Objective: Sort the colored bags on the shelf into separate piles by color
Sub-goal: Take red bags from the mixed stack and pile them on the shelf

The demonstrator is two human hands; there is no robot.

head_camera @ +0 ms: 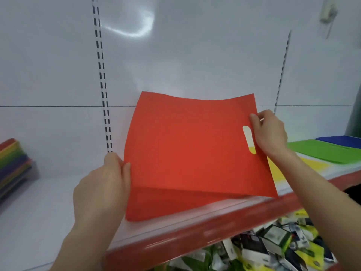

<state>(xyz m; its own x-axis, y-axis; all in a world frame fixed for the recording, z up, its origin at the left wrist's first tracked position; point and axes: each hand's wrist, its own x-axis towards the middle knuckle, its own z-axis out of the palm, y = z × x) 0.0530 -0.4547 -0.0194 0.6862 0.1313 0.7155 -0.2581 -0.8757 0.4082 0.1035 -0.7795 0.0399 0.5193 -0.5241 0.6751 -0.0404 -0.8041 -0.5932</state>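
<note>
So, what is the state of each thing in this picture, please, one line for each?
red bag: lifted, bowed, held at both side edges.
left hand: pinches its left edge.
right hand: pinches its right edge by the handle slot.
green bag: lies flat on the shelf.
yellow bag: flat, partly under the green one.
blue bag: flat, behind the green one.
mixed-colour stack: unsorted, at the left.

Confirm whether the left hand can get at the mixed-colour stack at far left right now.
Probably yes, once freed. The left hand grips the red bag by its left edge; only bare shelf lies between it and the mixed-colour stack.
</note>
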